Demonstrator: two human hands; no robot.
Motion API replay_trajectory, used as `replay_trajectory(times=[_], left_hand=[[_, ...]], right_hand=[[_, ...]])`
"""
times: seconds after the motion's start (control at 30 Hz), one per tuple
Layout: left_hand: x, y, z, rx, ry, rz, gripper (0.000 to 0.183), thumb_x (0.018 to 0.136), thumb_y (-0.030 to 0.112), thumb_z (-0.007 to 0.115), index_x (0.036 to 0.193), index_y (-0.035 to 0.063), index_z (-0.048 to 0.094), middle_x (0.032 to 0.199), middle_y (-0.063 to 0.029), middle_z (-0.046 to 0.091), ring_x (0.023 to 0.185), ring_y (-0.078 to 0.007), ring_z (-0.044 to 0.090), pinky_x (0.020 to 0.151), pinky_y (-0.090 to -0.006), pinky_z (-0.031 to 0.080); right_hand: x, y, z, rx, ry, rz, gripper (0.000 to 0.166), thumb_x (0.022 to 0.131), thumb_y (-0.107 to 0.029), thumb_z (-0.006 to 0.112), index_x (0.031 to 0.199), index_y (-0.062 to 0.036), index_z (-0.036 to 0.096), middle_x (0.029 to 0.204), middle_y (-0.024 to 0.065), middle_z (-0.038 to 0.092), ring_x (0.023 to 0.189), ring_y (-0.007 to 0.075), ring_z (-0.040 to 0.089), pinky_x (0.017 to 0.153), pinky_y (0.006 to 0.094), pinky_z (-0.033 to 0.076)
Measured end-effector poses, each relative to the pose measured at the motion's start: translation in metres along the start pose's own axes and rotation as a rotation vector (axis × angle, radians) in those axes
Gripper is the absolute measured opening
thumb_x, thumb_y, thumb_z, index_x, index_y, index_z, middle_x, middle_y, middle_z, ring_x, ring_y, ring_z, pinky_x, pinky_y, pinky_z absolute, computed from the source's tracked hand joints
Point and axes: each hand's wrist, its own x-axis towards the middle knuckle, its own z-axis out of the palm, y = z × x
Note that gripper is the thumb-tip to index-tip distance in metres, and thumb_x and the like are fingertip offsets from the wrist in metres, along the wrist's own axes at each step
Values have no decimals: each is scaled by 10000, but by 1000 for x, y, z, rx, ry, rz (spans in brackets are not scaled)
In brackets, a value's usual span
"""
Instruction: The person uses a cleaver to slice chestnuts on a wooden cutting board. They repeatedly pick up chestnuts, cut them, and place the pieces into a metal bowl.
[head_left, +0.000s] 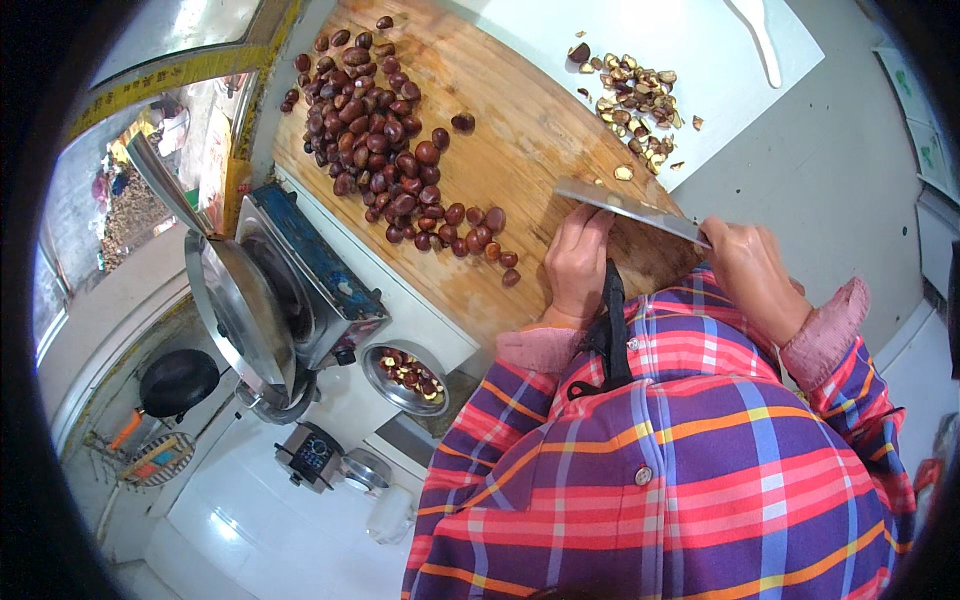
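Observation:
My right hand (742, 251) grips the handle end of a wide-bladed kitchen knife (637, 210) over the near right edge of the wooden cutting board (525, 172). Against the board, beside the far end of the blade, rests my left hand (574, 259), its fingertips partly hidden by the blade. Whether it holds a chestnut cannot be told. A cut chestnut piece (623, 173) lies just beyond the blade. Whole brown chestnuts (375, 135) form a large heap on the board's left side. Past the board's right edge, cut chestnut pieces (637, 97) are scattered on a white surface.
Left of the board stand a gas stove (300, 262) and a metal pan (240, 315) with its lid. A steel bowl (405, 377) of cut chestnuts sits near the board's lower left corner. A white plastic utensil (761, 45) lies at the upper right.

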Motion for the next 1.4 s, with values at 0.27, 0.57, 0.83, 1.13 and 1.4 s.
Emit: replay_trajectory(times=[0.27, 0.57, 0.83, 1.13, 1.4], left_hand=[[-2, -9, -4, 59, -51, 56, 256, 790, -16, 658, 1028, 55, 720, 1050, -142, 674, 926, -338, 669, 807, -392, 555], [6, -2, -11, -18, -94, 71, 201, 803, -11, 653, 984, 60, 706, 1000, -113, 664, 900, -318, 650, 762, -384, 538], [11, 10, -7, -18, -15, 55, 187, 819, 33, 697, 1004, 40, 669, 1060, -118, 652, 939, -325, 636, 793, -393, 528], [-6, 5, -16, 64, -43, -21, 189, 816, 89, 723, 976, 37, 636, 999, -139, 611, 948, -347, 592, 800, -415, 499], [-14, -14, -60, 403, 50, -49, 278, 821, 72, 689, 1099, 61, 675, 1146, -105, 641, 1129, -326, 560, 990, -451, 430]], right_hand=[[-5, -12, -23, -121, -131, 17, 106, 769, -8, 614, 845, 8, 542, 706, 216, 638, 678, 418, 654, 609, 504, 516], [26, -19, -12, -72, -104, -53, 56, 789, -17, 613, 837, 0, 589, 712, 233, 645, 707, 438, 660, 619, 504, 529], [47, -9, 30, 135, 100, 7, 52, 840, -62, 632, 832, -18, 607, 703, 234, 629, 684, 443, 639, 597, 524, 503], [28, 30, 14, 58, 47, 2, 111, 850, -100, 676, 807, -3, 643, 712, 254, 600, 712, 462, 606, 604, 528, 466], [33, 26, 11, 113, 102, 106, 179, 910, -144, 657, 820, 9, 629, 707, 264, 581, 701, 473, 591, 585, 529, 444]])
